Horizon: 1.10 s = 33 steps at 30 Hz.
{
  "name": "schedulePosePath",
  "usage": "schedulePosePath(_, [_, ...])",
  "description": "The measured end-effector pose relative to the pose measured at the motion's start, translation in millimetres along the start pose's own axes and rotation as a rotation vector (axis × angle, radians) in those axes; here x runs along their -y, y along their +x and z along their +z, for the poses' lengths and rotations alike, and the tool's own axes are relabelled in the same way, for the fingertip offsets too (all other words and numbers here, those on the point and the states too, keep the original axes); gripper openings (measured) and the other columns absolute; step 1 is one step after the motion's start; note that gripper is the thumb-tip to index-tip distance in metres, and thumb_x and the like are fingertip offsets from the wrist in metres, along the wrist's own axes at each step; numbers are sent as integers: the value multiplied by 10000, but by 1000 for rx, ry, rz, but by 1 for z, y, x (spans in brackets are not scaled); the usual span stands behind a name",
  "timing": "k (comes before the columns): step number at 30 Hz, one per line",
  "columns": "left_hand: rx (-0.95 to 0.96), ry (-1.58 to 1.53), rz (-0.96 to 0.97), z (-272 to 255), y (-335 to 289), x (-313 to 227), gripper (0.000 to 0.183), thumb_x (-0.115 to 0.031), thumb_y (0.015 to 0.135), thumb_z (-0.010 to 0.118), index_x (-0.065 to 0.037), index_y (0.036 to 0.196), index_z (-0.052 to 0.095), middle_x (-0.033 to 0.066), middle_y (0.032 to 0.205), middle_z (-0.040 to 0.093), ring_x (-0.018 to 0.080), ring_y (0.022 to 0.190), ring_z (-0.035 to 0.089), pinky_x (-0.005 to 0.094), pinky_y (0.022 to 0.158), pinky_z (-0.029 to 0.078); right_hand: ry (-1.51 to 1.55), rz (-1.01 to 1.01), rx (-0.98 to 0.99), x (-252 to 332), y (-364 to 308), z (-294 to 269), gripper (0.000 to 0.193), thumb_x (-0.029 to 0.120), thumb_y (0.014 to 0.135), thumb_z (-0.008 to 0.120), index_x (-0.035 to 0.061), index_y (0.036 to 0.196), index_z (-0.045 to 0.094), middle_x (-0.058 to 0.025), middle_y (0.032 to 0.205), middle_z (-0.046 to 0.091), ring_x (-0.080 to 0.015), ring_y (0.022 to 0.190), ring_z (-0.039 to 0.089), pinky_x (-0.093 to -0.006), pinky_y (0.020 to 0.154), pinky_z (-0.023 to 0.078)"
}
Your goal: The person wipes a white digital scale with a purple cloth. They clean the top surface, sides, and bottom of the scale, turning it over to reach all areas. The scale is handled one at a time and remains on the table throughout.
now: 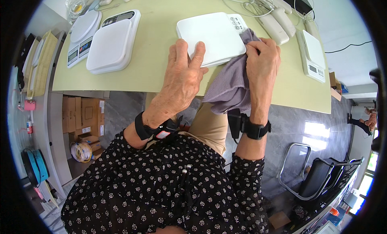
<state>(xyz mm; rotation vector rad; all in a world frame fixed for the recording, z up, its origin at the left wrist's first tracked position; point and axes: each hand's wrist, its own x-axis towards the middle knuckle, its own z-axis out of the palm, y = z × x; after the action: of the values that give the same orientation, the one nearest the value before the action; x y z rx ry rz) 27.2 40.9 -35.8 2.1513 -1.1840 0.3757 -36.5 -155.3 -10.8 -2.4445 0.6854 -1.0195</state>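
A white kitchen scale (211,34) with a square plate and a button panel at its far right is in front of me on the table. My left hand (181,73) grips its near left corner, the thumb on top of the plate and the fingers along the left side. Bunched in my right hand (264,61) is a greyish-purple cloth (231,83), pressed to the scale's right edge. The cloth hangs down over the table's front edge. My right fingertips are partly hidden in its folds.
Two more white scales, one square (111,46) and one with a round plate (84,28), stand at the left of the pale green table (157,79). Another scale (312,54) lies at the right. Off-white handsets (274,28) and tangled cables are at the back right.
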Motion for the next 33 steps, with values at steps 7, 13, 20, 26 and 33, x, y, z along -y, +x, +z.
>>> schedulePosePath(7, [-27,-25,19,2,1,0,678,23,830,784,37,1452,513,262,1286,401,411,1094,486,484,876,494,109,-149,83,-25,36,18,123,142,844,724,95,900,822,-113,1177,716,-373,1125,587,-478,1009,414])
schedulePosePath(13, [25,32,58,1,1,1,609,26,862,726,101,1406,462,266,1218,362,424,1087,448,474,899,485,77,-140,176,-27,62,39,152,202,827,759,123,936,831,-105,1202,715,-377,1153,575,-478,1016,434])
schedulePosePath(20, [11,-20,-42,-5,0,5,664,46,844,752,-9,1466,525,239,1320,419,411,1159,477,461,966,469,-23,-285,-8,-14,43,18,179,180,862,730,81,987,812,-144,1219,686,-374,1153,575,-474,987,435])
schedulePosePath(26, [66,-67,-53,-18,-1,20,677,39,846,755,-65,1481,544,221,1377,441,400,1229,488,446,1009,467,204,-236,268,-16,5,-10,223,123,949,643,15,1117,744,-115,1293,675,-336,1236,574,-463,1031,414])
schedulePosePath(33, [48,-139,-48,-16,1,23,660,16,849,763,-62,1471,555,199,1359,452,383,1204,496,448,995,469,228,-278,297,-25,34,12,200,111,967,635,61,1117,756,-45,1293,692,-278,1256,577,-437,1033,398])
